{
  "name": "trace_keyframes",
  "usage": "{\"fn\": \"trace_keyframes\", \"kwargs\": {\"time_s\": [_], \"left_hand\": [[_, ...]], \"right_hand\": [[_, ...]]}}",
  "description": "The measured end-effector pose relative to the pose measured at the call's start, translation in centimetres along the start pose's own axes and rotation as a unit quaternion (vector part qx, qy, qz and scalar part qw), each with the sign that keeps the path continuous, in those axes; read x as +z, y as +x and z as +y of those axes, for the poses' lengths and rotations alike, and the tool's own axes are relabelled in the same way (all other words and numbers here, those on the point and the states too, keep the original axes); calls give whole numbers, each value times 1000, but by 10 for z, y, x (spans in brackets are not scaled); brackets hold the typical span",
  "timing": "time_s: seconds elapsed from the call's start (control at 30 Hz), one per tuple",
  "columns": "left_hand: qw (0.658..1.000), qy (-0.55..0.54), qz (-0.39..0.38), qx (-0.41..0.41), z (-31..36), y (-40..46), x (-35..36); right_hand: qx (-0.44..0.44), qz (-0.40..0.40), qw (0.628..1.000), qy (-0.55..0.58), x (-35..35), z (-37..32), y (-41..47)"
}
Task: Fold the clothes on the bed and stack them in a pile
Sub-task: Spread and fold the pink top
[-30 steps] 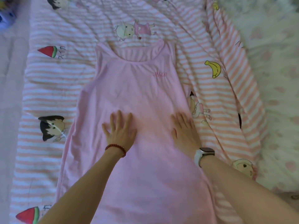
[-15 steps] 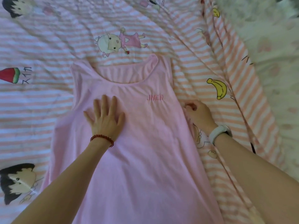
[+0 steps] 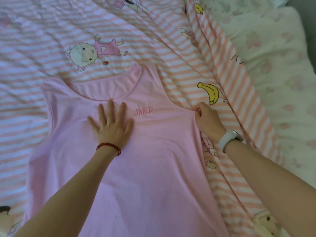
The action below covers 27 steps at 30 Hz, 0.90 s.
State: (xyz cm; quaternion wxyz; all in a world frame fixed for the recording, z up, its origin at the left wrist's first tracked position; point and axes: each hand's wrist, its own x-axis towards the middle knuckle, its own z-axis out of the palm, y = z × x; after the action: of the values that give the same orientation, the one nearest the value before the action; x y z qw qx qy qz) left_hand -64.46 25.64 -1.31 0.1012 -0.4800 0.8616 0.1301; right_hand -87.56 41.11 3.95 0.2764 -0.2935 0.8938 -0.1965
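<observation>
Head view: soft pink sleeveless cotton top (image 3: 136, 168) spread flat, front up, on striped pink-and-white cartoon-print bed sheet (image 3: 51, 40), neckline away from viewer. Left hand (image 3: 112, 124) pressed flat on chest area, fingers splayed, nothing in its grip. Right hand (image 3: 207, 119) pinching top's right armhole edge. Rumpled sheet folds just beside that edge; open sheet beyond the neckline and to the left.

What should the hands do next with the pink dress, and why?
Probably the right hand should fold the edge it pinches over toward the middle. The pink dress lies flat and unfolded, and the left hand presses its chest.
</observation>
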Motion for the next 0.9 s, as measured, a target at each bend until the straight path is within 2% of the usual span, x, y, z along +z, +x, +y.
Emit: {"fn": "trace_keyframes", "kwargs": {"time_s": [0.1, 0.13, 0.2, 0.27, 0.3, 0.4, 0.47, 0.6, 0.7, 0.77, 0.83, 0.9], "left_hand": [[1000, 3, -6, 0, -1, 0, 2], [1000, 4, -5, 0, -1, 1, 2], [1000, 2, 0, 2, -2, 0, 1], [1000, 4, 2, 14, -4, 1, 0], [1000, 8, 0, 25, -7, 3, -2], [998, 17, 3, 58, -23, 14, -13], [998, -5, 12, 54, -39, 26, -24], [997, -69, 38, -7, -85, 57, -48], [985, -119, 110, -52, -121, 72, -59], [964, -178, 140, -141, -137, 80, -64], [954, -191, 122, -194, -146, 89, -68], [973, -145, 66, -169, -153, 100, -73]], "right_hand": [[10, 52, 998, -42, 3, -3, -1], [-25, 71, 995, -65, 5, -7, -2], [-167, 81, 976, -117, 13, -21, -3], [-290, 41, 937, -192, 28, -37, 4], [-314, 5, 919, -239, 35, -46, 11], [-313, -46, 887, -336, 55, -72, 41], [-296, -44, 890, -343, 62, -87, 62], [-274, -49, 893, -354, 64, -113, 99], [-285, -3, 919, -271, 60, -125, 115], [-255, 17, 951, -175, 57, -132, 123], [-231, 0, 958, -172, 54, -138, 130], [-231, -27, 951, -205, 52, -144, 137]]}}
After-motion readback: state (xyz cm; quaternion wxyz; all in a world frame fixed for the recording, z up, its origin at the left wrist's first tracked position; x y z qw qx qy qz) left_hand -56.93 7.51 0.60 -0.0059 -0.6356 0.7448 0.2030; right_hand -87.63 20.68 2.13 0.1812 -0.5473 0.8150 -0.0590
